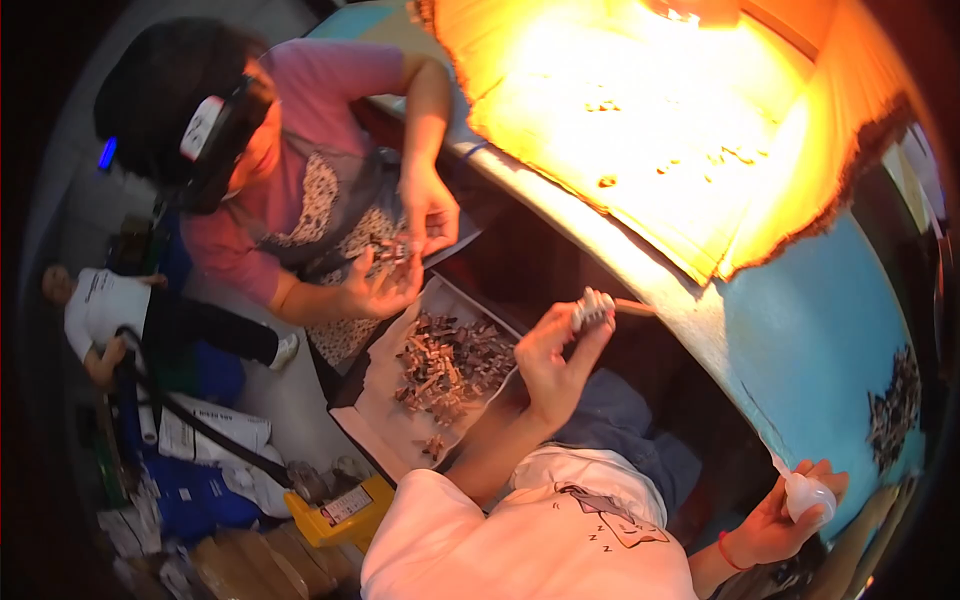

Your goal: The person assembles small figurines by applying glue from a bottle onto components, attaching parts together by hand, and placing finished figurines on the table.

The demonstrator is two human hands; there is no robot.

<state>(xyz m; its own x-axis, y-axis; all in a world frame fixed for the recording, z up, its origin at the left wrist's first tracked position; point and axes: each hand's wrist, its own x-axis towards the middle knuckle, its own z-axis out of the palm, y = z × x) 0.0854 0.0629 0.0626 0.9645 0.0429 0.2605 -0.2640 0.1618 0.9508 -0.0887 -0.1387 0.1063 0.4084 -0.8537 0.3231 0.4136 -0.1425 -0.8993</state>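
Observation:
My left hand [556, 362] is raised near the table's edge. Its fingers pinch a small grey-white ridged piece [593, 311], too small to name more exactly. A thin tan strip [634, 308] shows just beyond the piece; I cannot tell if the two are joined. Lower right, my right hand [772, 522] is wrapped round a translucent white squeeze bottle [808, 497], its narrow nozzle pointing up toward the table. Left of my left forearm sits a white-lined box [375, 400] holding a heap of small brown and grey pieces [450, 365].
A blue-green table [815, 330] curves along the right, bearing a brightly lit cloth-edged enclosure [650, 235] with small pieces inside. Dark pieces [893, 405] lie in a pile at right. A co-worker [300, 170] handles small pieces at left. Another person [110, 310] stands farther off. A yellow bin [345, 510] is lower left.

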